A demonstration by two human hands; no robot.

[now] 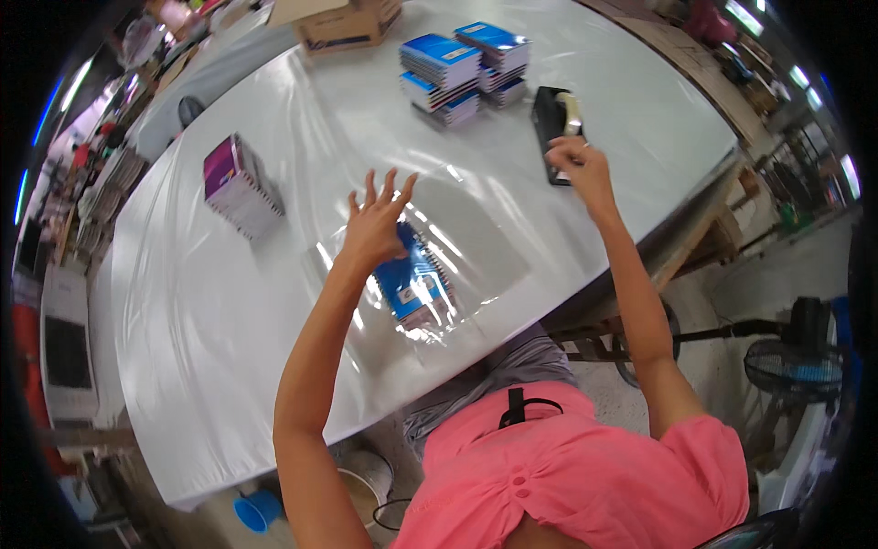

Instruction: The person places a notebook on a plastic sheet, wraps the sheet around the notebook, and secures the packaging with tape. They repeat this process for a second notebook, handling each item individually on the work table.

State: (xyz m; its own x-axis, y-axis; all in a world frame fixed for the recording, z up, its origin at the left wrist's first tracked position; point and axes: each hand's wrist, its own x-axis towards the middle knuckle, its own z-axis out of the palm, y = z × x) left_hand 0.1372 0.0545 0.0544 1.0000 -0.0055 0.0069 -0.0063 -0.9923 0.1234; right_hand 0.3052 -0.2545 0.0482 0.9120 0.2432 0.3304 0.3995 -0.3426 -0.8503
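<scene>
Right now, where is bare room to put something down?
Bare table lies between the purple stack and near left edge, also right of the dispenser. Crowded: around the left hand and blue notebook; from blue stacks to right hand.

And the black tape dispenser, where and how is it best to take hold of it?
The dispenser is probably best held by its black base, coming from above and the near right, where the right hand is, and gripping across its width. The body is long and narrow, and the pale roll sits toward its far end.
</scene>
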